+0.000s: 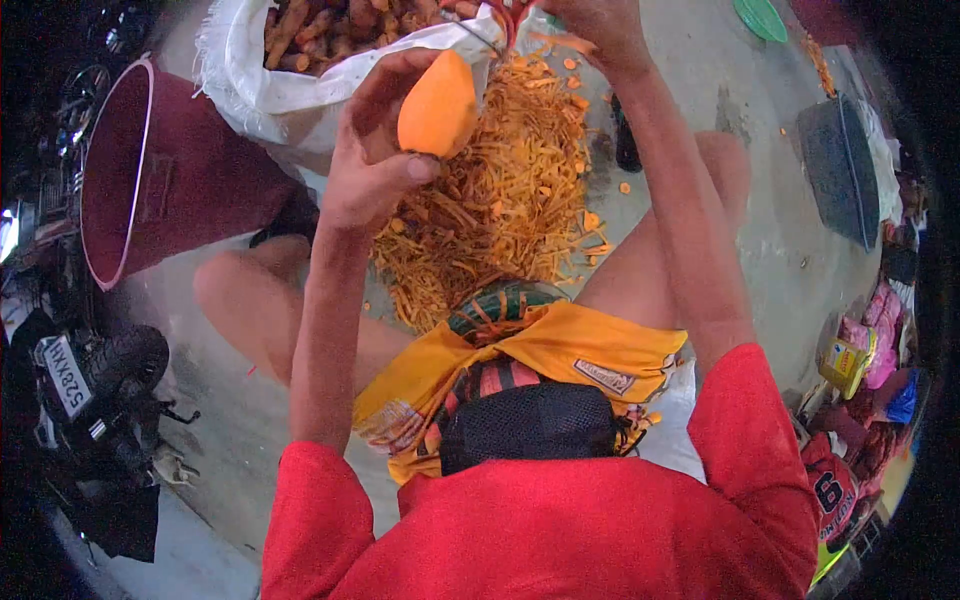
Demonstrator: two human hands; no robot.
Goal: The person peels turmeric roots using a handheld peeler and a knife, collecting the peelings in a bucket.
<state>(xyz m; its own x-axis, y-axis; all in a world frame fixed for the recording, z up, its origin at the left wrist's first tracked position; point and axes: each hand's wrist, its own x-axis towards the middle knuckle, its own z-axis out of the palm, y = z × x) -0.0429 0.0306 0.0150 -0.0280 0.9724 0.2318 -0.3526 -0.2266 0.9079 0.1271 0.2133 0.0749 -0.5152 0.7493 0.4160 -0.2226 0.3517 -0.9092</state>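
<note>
A plump, peeled orange root vegetable (pixel 437 105) is gripped in my left hand (pixel 372 150), thumb at its darker lower end and fingers curled behind it. My right hand (pixel 605 35) is at the top edge, partly cut off and blurred. Beside its fingers are a red object (pixel 512 20) and a thin metal piece, which I cannot make out clearly. Below both hands, a heap of orange-brown peel strips (pixel 500 180) spreads over the floor between my legs, with small round orange slices scattered around it. Unpeeled brownish roots (pixel 325 30) fill a white woven sack (pixel 290 95) at upper left.
A dark red tub (pixel 190 180) lies on its side at left, near a parked motorcycle (pixel 100 380). On the right stand a dark grey basin (pixel 838 170) and a pile of bags and cloths (pixel 850 350). A green basket (pixel 762 18) is at top right.
</note>
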